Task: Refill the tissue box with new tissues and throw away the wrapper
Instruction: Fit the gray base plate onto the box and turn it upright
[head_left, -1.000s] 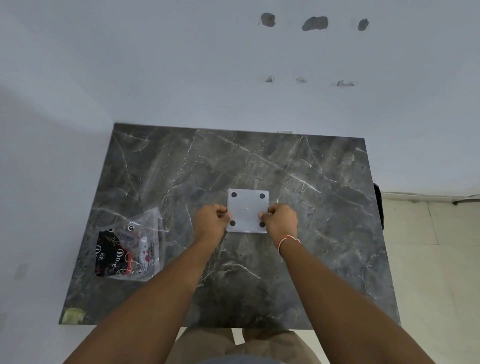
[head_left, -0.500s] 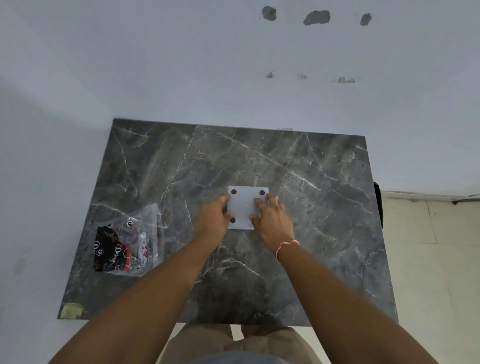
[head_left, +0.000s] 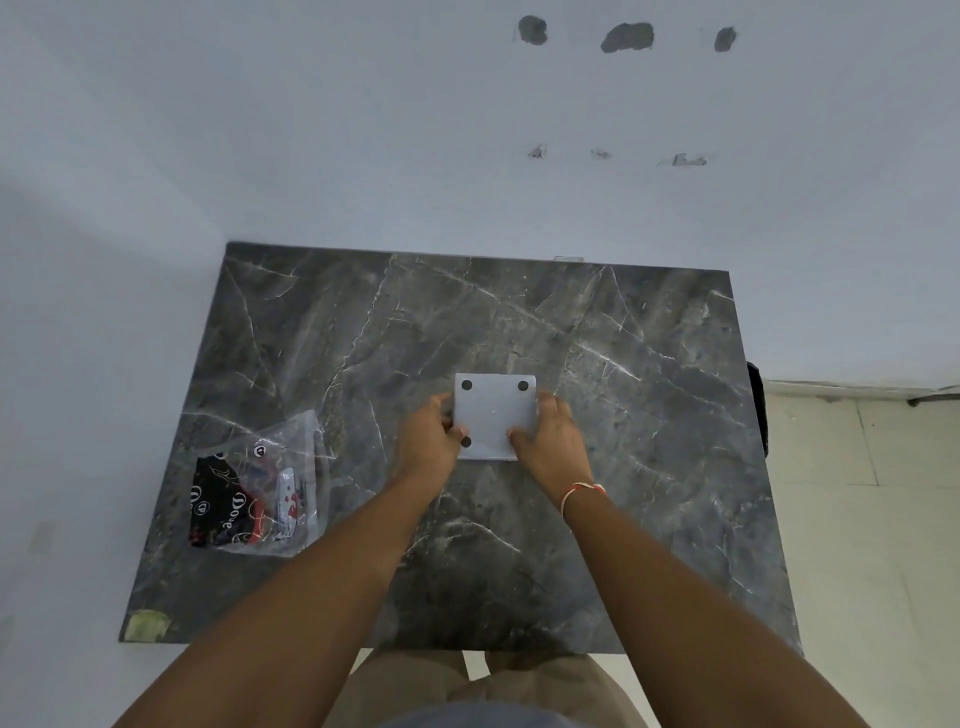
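1. On the dark marble table (head_left: 623, 415), near its middle, lies the white tissue box (head_left: 496, 413) (bottom up, black foot pads showing).
2. Left hand (head_left: 428, 441) and right hand (head_left: 550, 441) clasp its opposite sides.
3. Well left lies the clear tissue wrapper (head_left: 260, 488), apart from both hands.

Plain indoor room, likely a home: dark marble-look table (head_left: 597, 338) against patched white wall (head_left: 363, 130), pale tiled floor (head_left: 857, 519) at right.
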